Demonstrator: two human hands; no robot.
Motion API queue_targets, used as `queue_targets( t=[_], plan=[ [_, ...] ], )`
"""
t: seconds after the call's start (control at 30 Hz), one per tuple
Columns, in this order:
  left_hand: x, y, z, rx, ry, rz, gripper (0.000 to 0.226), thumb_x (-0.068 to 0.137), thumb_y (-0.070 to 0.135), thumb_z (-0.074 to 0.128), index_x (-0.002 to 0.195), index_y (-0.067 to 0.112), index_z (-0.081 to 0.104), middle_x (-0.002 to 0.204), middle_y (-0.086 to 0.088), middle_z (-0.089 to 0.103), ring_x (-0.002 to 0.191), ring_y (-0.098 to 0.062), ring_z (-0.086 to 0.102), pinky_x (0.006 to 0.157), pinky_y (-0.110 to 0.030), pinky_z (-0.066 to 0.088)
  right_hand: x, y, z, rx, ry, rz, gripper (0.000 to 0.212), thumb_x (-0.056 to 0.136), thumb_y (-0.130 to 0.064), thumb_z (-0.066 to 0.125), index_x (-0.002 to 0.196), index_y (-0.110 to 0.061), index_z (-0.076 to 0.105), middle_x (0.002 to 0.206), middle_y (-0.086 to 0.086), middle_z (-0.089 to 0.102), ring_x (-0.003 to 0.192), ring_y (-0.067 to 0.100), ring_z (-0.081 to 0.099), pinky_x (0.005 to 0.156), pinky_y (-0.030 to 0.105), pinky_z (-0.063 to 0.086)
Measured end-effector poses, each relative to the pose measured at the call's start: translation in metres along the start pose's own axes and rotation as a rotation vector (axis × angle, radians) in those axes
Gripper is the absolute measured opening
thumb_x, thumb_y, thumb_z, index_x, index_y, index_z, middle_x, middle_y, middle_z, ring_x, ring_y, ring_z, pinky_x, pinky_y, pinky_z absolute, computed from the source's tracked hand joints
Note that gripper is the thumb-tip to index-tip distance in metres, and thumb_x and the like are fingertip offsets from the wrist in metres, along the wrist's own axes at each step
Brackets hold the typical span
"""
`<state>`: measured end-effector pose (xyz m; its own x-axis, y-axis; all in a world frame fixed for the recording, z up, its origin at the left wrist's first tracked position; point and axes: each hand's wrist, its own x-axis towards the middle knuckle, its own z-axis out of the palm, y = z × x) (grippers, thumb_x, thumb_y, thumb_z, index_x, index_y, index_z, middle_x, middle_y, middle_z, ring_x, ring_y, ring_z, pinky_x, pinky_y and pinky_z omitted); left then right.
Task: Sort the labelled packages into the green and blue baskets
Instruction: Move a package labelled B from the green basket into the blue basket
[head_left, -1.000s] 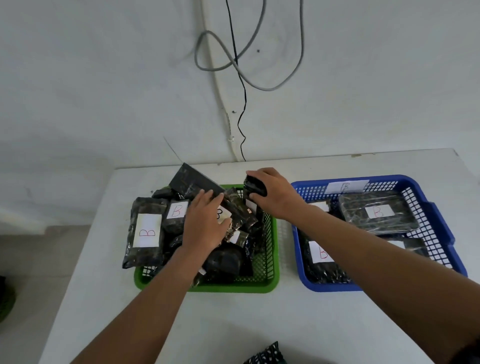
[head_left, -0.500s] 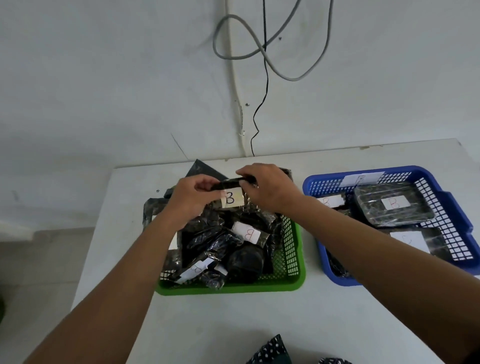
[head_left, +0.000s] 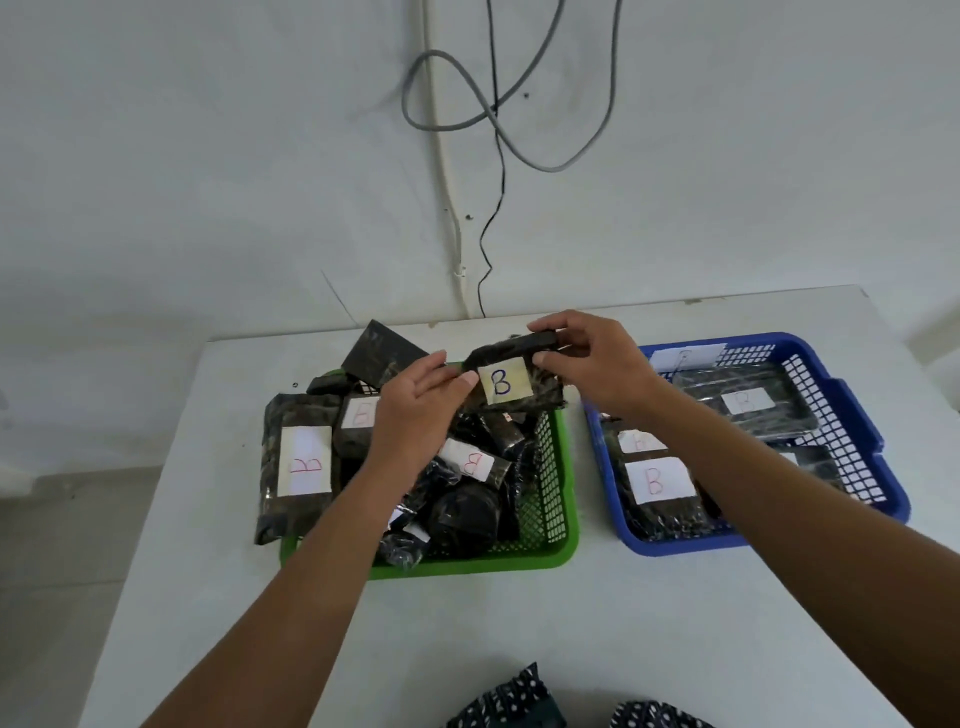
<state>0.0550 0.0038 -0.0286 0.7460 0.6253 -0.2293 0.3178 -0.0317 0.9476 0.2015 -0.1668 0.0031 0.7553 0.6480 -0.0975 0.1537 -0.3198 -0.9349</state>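
Observation:
A black package with a yellowish label marked with a blue B (head_left: 511, 382) is held up above the back of the green basket (head_left: 563, 525). My left hand (head_left: 415, 410) pinches its left end and my right hand (head_left: 587, 364) grips its top right end. The green basket is heaped with several black packages bearing white labels with red B marks. To the right, the blue basket (head_left: 857, 415) holds several flat black packages with white labels.
Both baskets stand on a white table (head_left: 597, 623) against a white wall. One long package (head_left: 298, 467) hangs over the green basket's left rim. Grey and black cables (head_left: 496, 119) hang on the wall behind. Dotted dark fabric (head_left: 511, 701) shows at the bottom edge.
Both hands have lifted the blue-B package out of the green basket's pile and turned its label to face me; the left hand moved from the pile to the package's left end.

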Motion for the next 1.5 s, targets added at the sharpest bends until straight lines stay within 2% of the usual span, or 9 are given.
queue_targets(
  t=[0.27, 0.43, 0.57, 0.73, 0.87, 0.97, 1.17, 1.37, 1.5],
  plan=[
    [-0.076, -0.021, 0.112, 0.537, -0.034, 0.352, 0.067, 0.090, 0.046, 0.065, 0.146, 0.016, 0.047, 0.153, 0.001, 0.045, 0.141, -0.013, 0.039, 0.117, -0.032, 0.032, -0.080, 0.068, -0.103, 0.073, 0.199, 0.190, 0.030, 0.091, -0.007, 0.070, 0.117, -0.021, 0.068, 0.105, 0.007, 0.074, 0.095, 0.022, 0.073, 0.082, 0.044, 0.061],
    [-0.115, -0.049, 0.170, 0.592, -0.087, 0.199, 0.067, 0.095, 0.042, 0.061, 0.151, 0.013, 0.040, 0.156, -0.002, 0.040, 0.144, -0.016, 0.035, 0.114, -0.023, 0.023, -0.117, 0.111, -0.140, -0.037, 0.146, 0.246, 0.029, 0.090, -0.007, 0.070, 0.108, -0.030, 0.067, 0.101, 0.002, 0.073, 0.092, 0.018, 0.073, 0.080, 0.040, 0.062],
    [-0.125, -0.059, 0.196, 0.457, -0.018, -0.031, 0.060, 0.099, 0.030, 0.057, 0.152, 0.010, 0.036, 0.153, -0.006, 0.045, 0.138, -0.021, 0.045, 0.115, -0.034, 0.036, -0.132, 0.140, -0.146, -0.067, 0.052, 0.297, 0.031, 0.090, -0.007, 0.070, 0.115, -0.025, 0.065, 0.102, 0.002, 0.073, 0.089, 0.020, 0.073, 0.077, 0.046, 0.062],
    [-0.127, -0.065, 0.208, 0.404, 0.061, -0.058, 0.037, 0.099, 0.015, 0.053, 0.135, 0.009, 0.059, 0.122, -0.006, 0.069, 0.104, -0.019, 0.064, 0.084, -0.022, 0.048, -0.129, 0.159, -0.134, -0.095, 0.015, 0.300, 0.034, 0.091, -0.010, 0.069, 0.123, -0.022, 0.064, 0.107, -0.001, 0.071, 0.096, 0.015, 0.069, 0.087, 0.043, 0.060],
    [-0.128, -0.065, 0.210, 0.356, 0.106, -0.035, 0.034, 0.097, 0.009, 0.056, 0.130, 0.013, 0.065, 0.098, 0.011, 0.067, 0.084, -0.007, 0.063, 0.073, -0.017, 0.049, -0.120, 0.159, -0.116, -0.174, -0.034, 0.228, 0.049, 0.090, -0.010, 0.071, 0.135, -0.024, 0.057, 0.122, -0.002, 0.064, 0.105, 0.015, 0.065, 0.092, 0.038, 0.058],
    [-0.128, -0.067, 0.210, 0.353, 0.112, -0.033, 0.035, 0.097, 0.011, 0.057, 0.132, 0.013, 0.064, 0.104, 0.010, 0.069, 0.083, -0.001, 0.062, 0.073, -0.013, 0.049, -0.120, 0.164, -0.107, -0.396, -0.066, 0.125, 0.046, 0.090, -0.013, 0.071, 0.134, -0.019, 0.058, 0.129, -0.003, 0.054, 0.113, 0.018, 0.057, 0.101, 0.033, 0.050],
    [-0.125, -0.071, 0.209, 0.322, 0.105, -0.044, 0.040, 0.098, 0.013, 0.057, 0.137, 0.011, 0.058, 0.124, -0.001, 0.069, 0.103, -0.012, 0.066, 0.091, -0.031, 0.056, -0.130, 0.175, -0.106, -0.629, -0.114, 0.030, 0.050, 0.096, -0.027, 0.062, 0.143, -0.015, 0.051, 0.146, 0.002, 0.051, 0.131, 0.026, 0.047, 0.109, 0.043, 0.044],
    [-0.123, -0.070, 0.187, 0.269, 0.065, -0.111, 0.046, 0.096, 0.023, 0.061, 0.141, 0.014, 0.055, 0.130, 0.000, 0.066, 0.102, -0.002, 0.064, 0.080, -0.004, 0.046, -0.130, 0.163, -0.095, -0.704, 0.012, -0.122, 0.049, 0.094, -0.031, 0.066, 0.139, -0.017, 0.054, 0.146, 0.005, 0.052, 0.136, 0.026, 0.044, 0.105, 0.047, 0.044],
    [-0.129, -0.065, 0.140, 0.323, 0.136, 0.030, 0.038, 0.094, 0.025, 0.063, 0.132, 0.020, 0.064, 0.121, 0.008, 0.070, 0.095, 0.012, 0.063, 0.074, -0.001, 0.045, -0.118, 0.138, -0.061, -0.664, 0.028, -0.280, 0.041, 0.089, -0.021, 0.072, 0.128, -0.011, 0.065, 0.136, 0.011, 0.060, 0.127, 0.032, 0.054, 0.098, 0.050, 0.050]
  ],
)
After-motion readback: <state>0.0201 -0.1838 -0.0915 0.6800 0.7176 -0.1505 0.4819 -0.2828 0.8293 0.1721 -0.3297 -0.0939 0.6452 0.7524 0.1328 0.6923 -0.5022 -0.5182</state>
